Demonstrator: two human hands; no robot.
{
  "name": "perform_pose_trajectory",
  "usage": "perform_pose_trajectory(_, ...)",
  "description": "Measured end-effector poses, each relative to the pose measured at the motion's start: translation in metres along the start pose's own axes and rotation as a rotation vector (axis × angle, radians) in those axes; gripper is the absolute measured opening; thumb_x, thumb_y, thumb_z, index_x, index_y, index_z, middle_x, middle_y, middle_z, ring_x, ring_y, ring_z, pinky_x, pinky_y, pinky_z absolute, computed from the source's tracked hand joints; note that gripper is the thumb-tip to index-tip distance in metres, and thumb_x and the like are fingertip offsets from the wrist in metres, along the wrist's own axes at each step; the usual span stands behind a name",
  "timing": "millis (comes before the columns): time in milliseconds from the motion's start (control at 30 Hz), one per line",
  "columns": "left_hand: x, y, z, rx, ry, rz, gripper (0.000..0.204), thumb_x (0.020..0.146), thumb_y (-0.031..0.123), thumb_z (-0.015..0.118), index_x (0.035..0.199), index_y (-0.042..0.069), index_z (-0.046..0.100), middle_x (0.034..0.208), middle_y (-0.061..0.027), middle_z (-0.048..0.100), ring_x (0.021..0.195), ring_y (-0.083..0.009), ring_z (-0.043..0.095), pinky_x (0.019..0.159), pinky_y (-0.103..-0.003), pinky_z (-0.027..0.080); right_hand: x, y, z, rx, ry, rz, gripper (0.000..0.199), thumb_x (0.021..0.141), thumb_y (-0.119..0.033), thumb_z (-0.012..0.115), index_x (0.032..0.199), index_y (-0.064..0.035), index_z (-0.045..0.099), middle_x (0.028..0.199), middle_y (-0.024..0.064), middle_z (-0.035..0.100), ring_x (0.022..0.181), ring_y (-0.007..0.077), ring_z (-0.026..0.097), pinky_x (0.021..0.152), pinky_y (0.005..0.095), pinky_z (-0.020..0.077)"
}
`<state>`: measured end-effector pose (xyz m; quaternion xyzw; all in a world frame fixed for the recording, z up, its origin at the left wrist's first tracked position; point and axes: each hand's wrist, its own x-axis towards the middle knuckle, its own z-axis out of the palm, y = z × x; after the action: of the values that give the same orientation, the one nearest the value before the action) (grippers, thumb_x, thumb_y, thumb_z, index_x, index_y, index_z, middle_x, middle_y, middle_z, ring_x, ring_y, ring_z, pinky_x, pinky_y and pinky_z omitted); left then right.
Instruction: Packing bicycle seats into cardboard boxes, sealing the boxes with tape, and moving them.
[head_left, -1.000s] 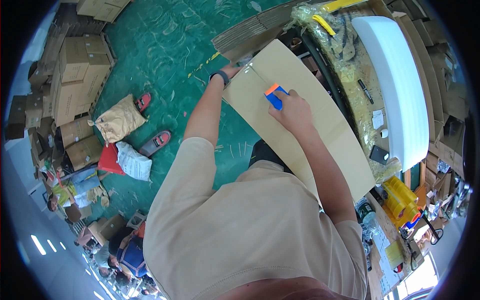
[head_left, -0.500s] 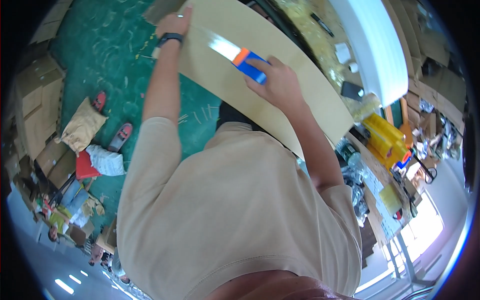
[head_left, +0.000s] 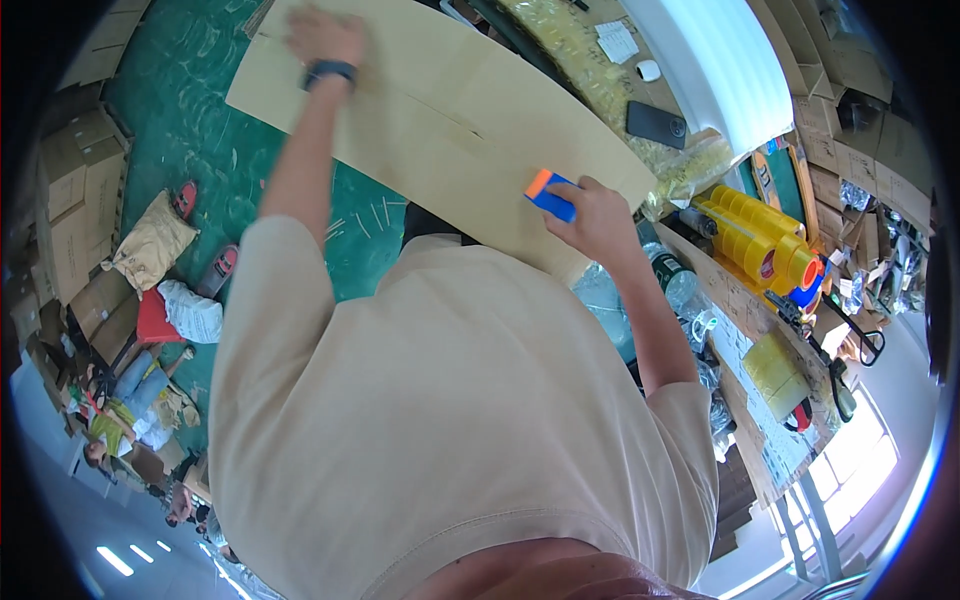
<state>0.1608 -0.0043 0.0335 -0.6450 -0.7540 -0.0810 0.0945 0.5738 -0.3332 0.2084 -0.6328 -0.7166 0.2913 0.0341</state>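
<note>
A long tan cardboard sheet [head_left: 420, 150] lies in front of me, a thin dark seam running along its middle. Over its far left part, my left hand [head_left: 325, 35] is stretched out, fingers apart and blurred by motion; it holds nothing I can see. Toward the right end, my right hand [head_left: 597, 215] is closed around a blue block-shaped tool with an orange end [head_left: 550, 194]. That tool is at the sheet's surface, its orange end pointing left. Whether it touches the cardboard I cannot tell.
Beyond the sheet lie a phone [head_left: 657, 124], a small white roll [head_left: 648, 70] and a white foam roll [head_left: 720, 60]. Yellow rolls [head_left: 765, 235] and a plastic bottle [head_left: 672, 270] are at the right. Cartons [head_left: 75, 190] and sacks [head_left: 155, 240] stand on the left floor.
My right hand has moved right and nearer with the blue-and-orange tool. The shiny strip at its orange end no longer shows. My left hand has shifted left from the sheet's edge onto its face.
</note>
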Motion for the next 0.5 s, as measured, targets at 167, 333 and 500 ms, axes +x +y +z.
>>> perform_pose_trajectory(167, -0.24, 0.186, -0.079, -0.302, -0.163, 0.337, 0.106, 0.099, 0.069, 0.057, 0.167, -0.007, 0.031, 0.175, -0.0335, 0.027, 0.165, -0.0474, 0.022, 0.133, -0.062, 0.018, -0.043, 0.038, -0.002, 0.022, 0.081, -0.039, 0.036, 0.086, -0.032, 0.082, 0.119, -0.0166, 0.082, 0.089, 0.0144, 0.066, 0.077, 0.0386, 0.072, 0.072, 0.0486, 0.0598)
perform_pose_trajectory(333, -0.257, 0.178, -0.073, -0.338, -0.094, 0.346, 0.111, 0.098, 0.077, 0.055, 0.167, -0.007, 0.032, 0.176, -0.0295, 0.027, 0.166, -0.044, 0.02, 0.134, -0.062, 0.014, -0.145, 0.089, -0.032, 0.008, -0.065, 0.114, 0.039, 0.085, -0.033, 0.08, 0.121, -0.0188, 0.082, 0.094, 0.0158, 0.069, 0.089, 0.0381, 0.074, 0.081, 0.0482, 0.0612)
perform_pose_trajectory(500, -0.269, 0.167, -0.072, -0.288, -0.103, 0.342, 0.111, 0.099, 0.076, 0.056, 0.167, -0.007, 0.031, 0.177, -0.0296, 0.026, 0.166, -0.0436, 0.02, 0.134, -0.06, 0.014, -0.186, 0.16, -0.005, -0.113, -0.255, 0.239, 0.04, 0.082, -0.034, 0.08, 0.118, -0.0174, 0.082, 0.104, 0.0163, 0.075, 0.096, 0.0376, 0.076, 0.086, 0.05, 0.0617)
